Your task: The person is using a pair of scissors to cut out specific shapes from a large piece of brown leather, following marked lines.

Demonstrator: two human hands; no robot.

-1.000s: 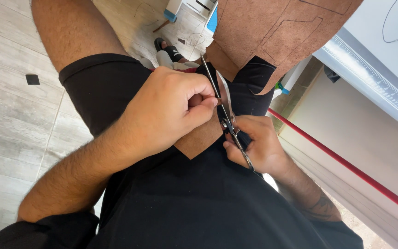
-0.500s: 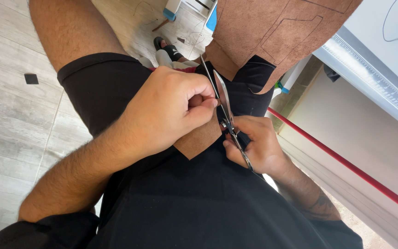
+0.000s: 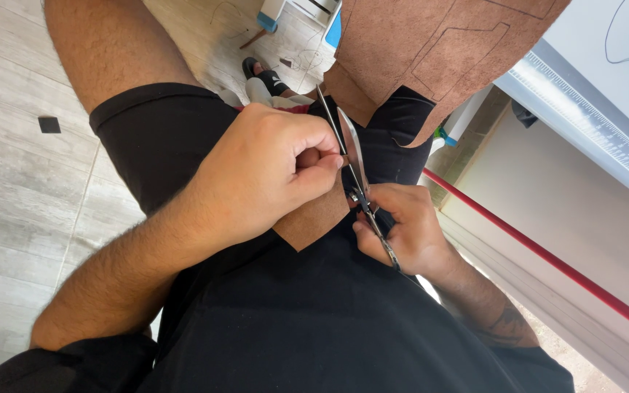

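Here the left hand (image 3: 267,178) is curled into a closed grip, thumb and forefinger pinching the edge of a flat brown sheet of leather-like material (image 3: 431,51) with dark outlines drawn on it. A corner of that sheet hangs below the left hand's knuckles, and the wider part spreads up and away beyond the fingertips, toward the top of the view.

Just beside the left hand, on its thumb side, the right hand (image 3: 402,229) is closed around the handles of a pair of slim metal scissors with dark grips (image 3: 354,171). The blades run up from the right hand, slightly parted, and lie against the edge of the brown sheet right next to the left hand's pinching fingers. The two hands are very near each other, with the scissors between them.

Beneath both hands lie the person's black shirt and black shorts (image 3: 161,138), one bare knee reaching up beyond the left wrist. Further out past the left hand is a pale wood-grain floor (image 3: 16,189) with a small black square (image 3: 49,124) on it. Beyond the right hand runs a red strip along a beige wall (image 3: 547,255), and above it a white table edge with a printed ruler scale (image 3: 598,124).
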